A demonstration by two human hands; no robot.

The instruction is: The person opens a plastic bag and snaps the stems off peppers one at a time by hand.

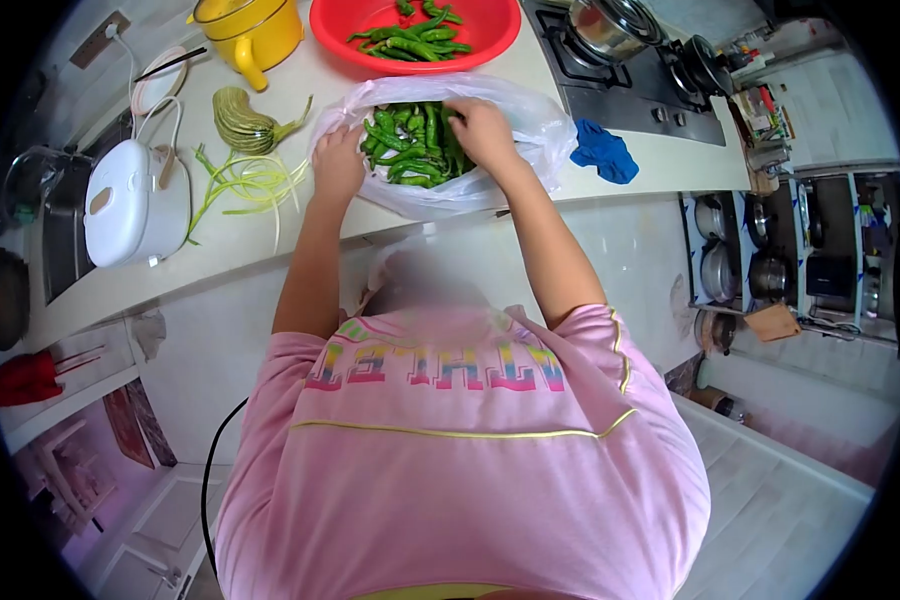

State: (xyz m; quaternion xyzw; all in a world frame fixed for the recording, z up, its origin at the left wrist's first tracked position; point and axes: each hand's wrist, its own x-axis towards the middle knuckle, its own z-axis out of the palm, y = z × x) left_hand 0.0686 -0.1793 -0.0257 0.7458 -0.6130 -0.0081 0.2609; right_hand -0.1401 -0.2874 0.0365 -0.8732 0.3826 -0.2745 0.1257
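Observation:
A white plastic bag [542, 125] lies open on the counter, with many green peppers [410, 150] inside. My left hand [339, 160] rests at the bag's left rim, its fingers bent over the plastic. At the bag's right side, my right hand [480, 130] reaches over the rim, fingers curled down beside the peppers; its fingertips are partly hidden. Behind the bag is a red basin [490, 50] that holds more green peppers [420, 42].
A striped squash [245, 122], green stalks [245, 183], a white lidded appliance [135, 200] and a yellow pitcher [255, 35] stand or lie left on the counter [220, 250]. To the right are a blue cloth [605, 152] and a stove [660, 115] with a steel pot [602, 35].

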